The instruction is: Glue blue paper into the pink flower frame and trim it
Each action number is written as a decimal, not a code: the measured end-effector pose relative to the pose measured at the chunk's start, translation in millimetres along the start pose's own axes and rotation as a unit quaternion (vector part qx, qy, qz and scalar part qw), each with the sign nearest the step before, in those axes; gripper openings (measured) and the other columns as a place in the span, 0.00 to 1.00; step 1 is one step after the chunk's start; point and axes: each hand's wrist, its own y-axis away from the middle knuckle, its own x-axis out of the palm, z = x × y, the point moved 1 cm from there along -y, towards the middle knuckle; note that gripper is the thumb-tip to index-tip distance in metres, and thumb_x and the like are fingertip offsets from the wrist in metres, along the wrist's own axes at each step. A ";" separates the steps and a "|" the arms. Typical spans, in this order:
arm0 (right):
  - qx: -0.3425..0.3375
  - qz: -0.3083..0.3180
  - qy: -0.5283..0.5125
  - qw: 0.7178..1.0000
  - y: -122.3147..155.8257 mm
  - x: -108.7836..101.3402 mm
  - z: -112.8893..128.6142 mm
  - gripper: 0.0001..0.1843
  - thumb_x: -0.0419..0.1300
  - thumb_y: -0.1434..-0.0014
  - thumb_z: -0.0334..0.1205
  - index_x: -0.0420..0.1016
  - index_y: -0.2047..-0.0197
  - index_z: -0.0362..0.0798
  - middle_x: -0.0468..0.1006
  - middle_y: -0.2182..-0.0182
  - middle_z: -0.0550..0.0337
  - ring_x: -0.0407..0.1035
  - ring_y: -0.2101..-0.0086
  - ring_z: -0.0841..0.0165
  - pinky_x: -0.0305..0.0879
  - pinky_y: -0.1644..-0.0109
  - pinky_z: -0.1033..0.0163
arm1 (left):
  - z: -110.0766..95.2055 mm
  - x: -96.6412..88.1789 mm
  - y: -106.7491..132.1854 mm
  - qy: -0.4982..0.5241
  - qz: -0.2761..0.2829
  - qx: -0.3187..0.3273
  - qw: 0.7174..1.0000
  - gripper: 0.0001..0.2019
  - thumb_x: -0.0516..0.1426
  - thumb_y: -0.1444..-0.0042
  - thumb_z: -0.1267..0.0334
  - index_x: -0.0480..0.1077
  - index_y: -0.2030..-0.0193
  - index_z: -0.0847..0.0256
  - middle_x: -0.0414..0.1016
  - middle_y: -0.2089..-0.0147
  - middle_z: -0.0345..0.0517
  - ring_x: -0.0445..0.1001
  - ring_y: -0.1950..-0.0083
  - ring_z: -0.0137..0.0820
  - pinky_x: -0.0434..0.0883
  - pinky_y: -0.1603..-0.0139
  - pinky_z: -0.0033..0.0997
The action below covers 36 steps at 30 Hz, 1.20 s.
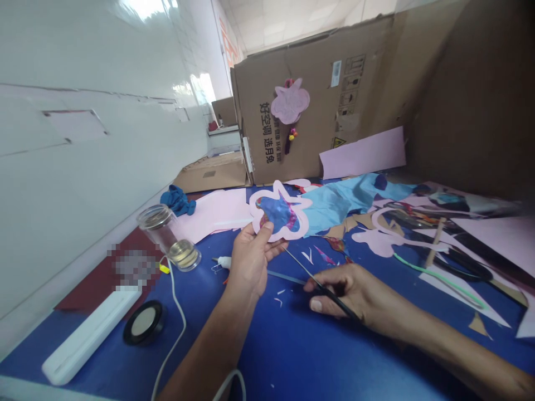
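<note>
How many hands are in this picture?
2: the left hand holds a pink cutout, and the right hand holds scissors. No other hands show.

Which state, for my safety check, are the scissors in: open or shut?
Open: the scissors in the right hand have their two blades spread in a V, with blue tabletop showing between them.

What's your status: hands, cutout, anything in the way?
Left hand holding pink-edged cutout by lower edge. Right hand on open scissors, one tip close to left hand. Trimmings scattered on blue table.
</note>
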 end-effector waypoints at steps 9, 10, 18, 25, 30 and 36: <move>-0.002 -0.125 -0.022 0.992 2.5 -4.8 9.0 0.28 0.68 0.43 0.67 0.85 0.55 0.50 0.66 0.78 0.64 0.57 0.75 0.68 0.51 0.71 0.62 | -0.1 -1.8 -1.7 0.027 -0.023 0.004 0.999 0.15 0.70 0.50 0.68 0.75 0.56 0.60 0.82 0.60 0.44 0.80 0.64 0.31 0.80 0.59 0.34; -0.009 -0.164 -0.018 0.986 3.1 -8.4 11.7 0.28 0.66 0.42 0.68 0.85 0.58 0.50 0.69 0.78 0.62 0.59 0.75 0.67 0.53 0.71 0.61 | 0.5 -0.9 -1.0 0.032 -0.025 -0.004 0.999 0.15 0.70 0.50 0.69 0.74 0.56 0.60 0.82 0.60 0.43 0.80 0.63 0.31 0.79 0.58 0.34; -0.071 -0.293 -0.120 0.946 -6.3 -17.3 16.6 0.22 0.72 0.43 0.60 0.73 0.61 0.52 0.74 0.66 0.62 0.65 0.68 0.66 0.60 0.64 0.61 | 16.1 10.2 10.7 0.048 -0.005 -0.057 0.997 0.18 0.73 0.53 0.68 0.75 0.57 0.58 0.80 0.61 0.39 0.78 0.63 0.27 0.73 0.64 0.24; -0.087 -0.326 -0.219 0.915 -17.0 -13.3 7.7 0.27 0.77 0.49 0.52 0.64 0.63 0.52 0.70 0.72 0.69 0.62 0.72 0.70 0.57 0.70 0.65 | 28.6 19.2 19.7 -0.001 0.037 -0.078 0.996 0.19 0.75 0.57 0.63 0.76 0.59 0.60 0.82 0.60 0.42 0.79 0.62 0.29 0.73 0.62 0.28; -0.077 -0.302 -0.223 0.924 -12.8 -26.3 6.8 0.26 0.77 0.50 0.52 0.65 0.63 0.52 0.70 0.74 0.70 0.61 0.77 0.72 0.58 0.74 0.65 | 25.0 16.7 16.3 -0.080 0.044 -0.055 0.994 0.18 0.74 0.55 0.58 0.78 0.60 0.61 0.83 0.64 0.45 0.79 0.65 0.31 0.75 0.63 0.29; -0.075 -0.299 -0.236 0.922 -13.0 -22.8 9.7 0.27 0.79 0.52 0.50 0.66 0.63 0.51 0.72 0.71 0.67 0.66 0.71 0.69 0.59 0.71 0.66 | 24.8 16.0 15.7 -0.073 0.026 -0.040 0.996 0.19 0.75 0.56 0.58 0.80 0.59 0.61 0.84 0.62 0.46 0.81 0.64 0.31 0.76 0.64 0.28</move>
